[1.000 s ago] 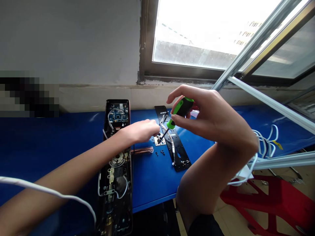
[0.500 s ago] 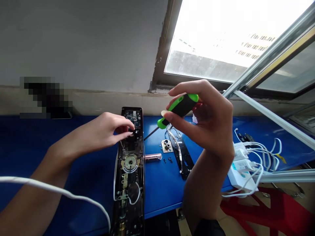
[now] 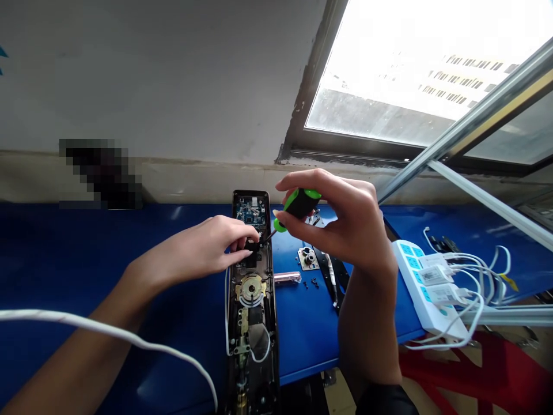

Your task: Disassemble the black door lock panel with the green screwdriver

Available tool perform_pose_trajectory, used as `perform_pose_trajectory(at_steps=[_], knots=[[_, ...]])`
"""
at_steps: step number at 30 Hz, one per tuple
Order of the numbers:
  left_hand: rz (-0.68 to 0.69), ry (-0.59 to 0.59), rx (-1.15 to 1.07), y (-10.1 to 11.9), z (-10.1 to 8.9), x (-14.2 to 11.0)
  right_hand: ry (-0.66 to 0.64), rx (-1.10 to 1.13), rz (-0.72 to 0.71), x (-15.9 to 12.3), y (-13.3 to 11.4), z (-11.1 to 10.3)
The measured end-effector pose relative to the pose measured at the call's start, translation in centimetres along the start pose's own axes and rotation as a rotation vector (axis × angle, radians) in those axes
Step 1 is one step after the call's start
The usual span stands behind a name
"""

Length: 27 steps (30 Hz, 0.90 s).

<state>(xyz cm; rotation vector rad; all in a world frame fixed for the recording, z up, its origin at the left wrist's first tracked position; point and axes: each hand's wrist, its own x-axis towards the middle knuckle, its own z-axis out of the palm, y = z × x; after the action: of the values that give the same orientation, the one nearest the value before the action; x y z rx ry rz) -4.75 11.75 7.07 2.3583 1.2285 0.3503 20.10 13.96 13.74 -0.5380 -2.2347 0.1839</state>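
A long black housing (image 3: pixel 273 323), which looks like an opened electronic door lock body, stands out from the blue table towards me. Inside it are a circuit board (image 3: pixel 251 212) at the far end, a round metal disc (image 3: pixel 251 290) and metal linkage parts. My right hand (image 3: pixel 341 222) grips a green and black screwdriver (image 3: pixel 298 207); its shaft slants down left to the housing, the tip beside my left fingers. Over the black section below the board, my left hand (image 3: pixel 220 245) has thumb and fingers drawn together in a pinch. Whatever they hold is too small to make out.
Right of the housing lie a pinkish cylinder (image 3: pixel 288 278), loose dark screws (image 3: pixel 314 282), a small square metal part (image 3: pixel 308 259) and a black plate (image 3: pixel 343 276) with a white cable. Farther right is a white power strip (image 3: pixel 415 271). A white cable (image 3: pixel 129 337) crosses the lower left.
The view has shifted, moving the housing rightward in the picture. My right hand has lowered the screwdriver, bringing its tip into the housing by my left fingers. The left hand stays pinched there.
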Motion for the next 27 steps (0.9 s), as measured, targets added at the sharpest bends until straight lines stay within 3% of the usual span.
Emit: perform_pose_trajectory(at_steps=[10,27], knots=[[0.066,0.023,0.056,0.14,0.13,0.26,0.018,-0.097,0.000,-0.31,-0.54,-0.06],[0.052,0.008,0.039,0.38,0.45,0.39,0.001,-0.109,-0.026,-0.42,-0.68,0.37]])
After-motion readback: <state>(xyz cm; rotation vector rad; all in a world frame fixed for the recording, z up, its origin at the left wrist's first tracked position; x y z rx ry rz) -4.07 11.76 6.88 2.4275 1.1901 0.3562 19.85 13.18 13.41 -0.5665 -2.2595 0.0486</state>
